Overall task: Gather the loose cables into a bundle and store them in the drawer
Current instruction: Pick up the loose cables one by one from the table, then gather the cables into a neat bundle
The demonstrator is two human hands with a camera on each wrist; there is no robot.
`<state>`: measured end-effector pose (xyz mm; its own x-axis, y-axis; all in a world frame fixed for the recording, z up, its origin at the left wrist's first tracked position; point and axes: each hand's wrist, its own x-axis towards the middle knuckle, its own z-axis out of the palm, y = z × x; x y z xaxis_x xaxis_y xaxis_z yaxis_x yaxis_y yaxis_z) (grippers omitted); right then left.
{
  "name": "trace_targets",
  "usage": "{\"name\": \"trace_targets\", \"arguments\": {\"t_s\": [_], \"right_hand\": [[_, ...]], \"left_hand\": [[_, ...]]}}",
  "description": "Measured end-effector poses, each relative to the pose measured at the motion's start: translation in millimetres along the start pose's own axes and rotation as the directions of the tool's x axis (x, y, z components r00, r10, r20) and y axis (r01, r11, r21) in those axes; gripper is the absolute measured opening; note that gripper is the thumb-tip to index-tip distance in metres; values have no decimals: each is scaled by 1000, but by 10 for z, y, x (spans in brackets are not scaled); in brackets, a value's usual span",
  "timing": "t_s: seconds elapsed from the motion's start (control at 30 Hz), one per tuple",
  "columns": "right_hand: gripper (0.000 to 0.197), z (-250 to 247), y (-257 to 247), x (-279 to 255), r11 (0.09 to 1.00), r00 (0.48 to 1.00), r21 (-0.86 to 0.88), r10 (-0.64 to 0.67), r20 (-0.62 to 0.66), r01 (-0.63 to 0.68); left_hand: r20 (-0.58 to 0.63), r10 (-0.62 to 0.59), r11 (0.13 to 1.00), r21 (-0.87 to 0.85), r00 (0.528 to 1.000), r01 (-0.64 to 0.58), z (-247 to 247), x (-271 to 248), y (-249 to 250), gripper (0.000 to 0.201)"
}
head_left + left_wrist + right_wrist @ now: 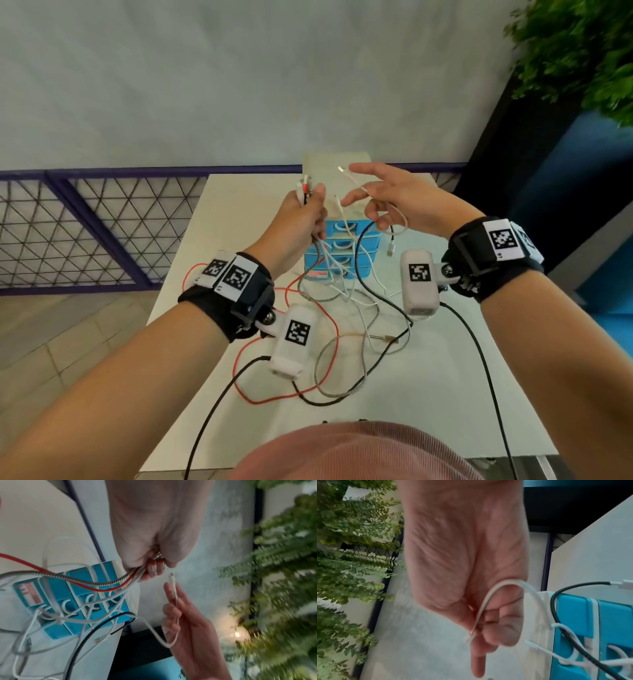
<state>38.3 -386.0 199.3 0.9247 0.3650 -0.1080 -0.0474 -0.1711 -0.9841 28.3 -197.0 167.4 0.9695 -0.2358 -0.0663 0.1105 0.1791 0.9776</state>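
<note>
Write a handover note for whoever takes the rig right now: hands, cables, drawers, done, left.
Left hand: grips a bunch of cable ends, raised above the blue drawer unit.
Right hand: holds one white cable near its plug, close beside the left.
Red cable, braided cable and black cable trail loose over the white table.
Done: several ends collected.
Left: add the white end, coil the slack, open a drawer, store the bundle. No drawer appears pulled out.
</note>
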Motion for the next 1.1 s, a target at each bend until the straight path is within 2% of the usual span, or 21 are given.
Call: {"name": "trace_targets", "arguments": {"t_s": [0.1, 0.2, 0.3, 0.4, 0.47, 0.57, 0.63, 0.7, 0.73, 0.77, 0.87, 1.0, 1.1], "right_hand": [[52, 60, 20, 7, 998, 997, -8, -62, -43, 62], [27, 274, 43, 48, 991, 984, -56, -124, -128, 118], [5, 464, 92, 104, 973, 952, -213, -144, -270, 87], [20, 595, 158, 137, 872, 916, -485, -247, -315, 68], [27, 706, 186, 134, 826, 931, -560, -249, -266, 61], [24, 846, 240, 137, 882, 953, -467, -196, -229, 69], [22, 920, 269, 127, 879, 952, -470, -210, -224, 84], [18, 1025, 313, 106, 875, 948, -474, -228, -223, 99], [19, 1082, 326, 89, 877, 949, -473, -215, -229, 85], [29, 1142, 359, 91, 889, 953, -455, -181, -241, 54], [48, 1261, 356, 54, 923, 975, -382, -128, -183, 49], [34, 1211, 302, 28, 968, 995, -250, -46, -92, 22], [38, 1129, 283, 37, 991, 999, -125, 46, -15, -48]], "left_hand": [[-8, -66, 988, -139, 998, 65, -83, 25, 7, 28], [26, -20, 992, -122, 999, 23, -95, 37, -3, 27], [30, 61, 997, -41, 998, -60, -42, 19, 5, 18], [-42, 102, 994, 41, 994, -100, -29, 20, 31, 21], [-71, 102, 993, 65, 992, -98, -24, 9, 56, 25], [-128, 103, 984, 159, 986, -82, -11, -29, 70, 32], [-168, 116, 968, 239, 979, -73, -26, -41, 60, 34], [-181, 76, 976, 215, 981, -36, -64, -35, 32, 37], [-164, 32, 987, 163, 986, -5, -84, -41, 23, 39], [-133, -11, 993, 112, 991, 26, -99, -53, 11, 42], [-35, -65, 992, 110, 997, 68, -160, -101, -26, 51], [8, -86, 984, 156, 996, 84, -210, -141, -18, 51], [0, -83, 972, 221, 997, 81, -207, -153, 37, 49]]}}
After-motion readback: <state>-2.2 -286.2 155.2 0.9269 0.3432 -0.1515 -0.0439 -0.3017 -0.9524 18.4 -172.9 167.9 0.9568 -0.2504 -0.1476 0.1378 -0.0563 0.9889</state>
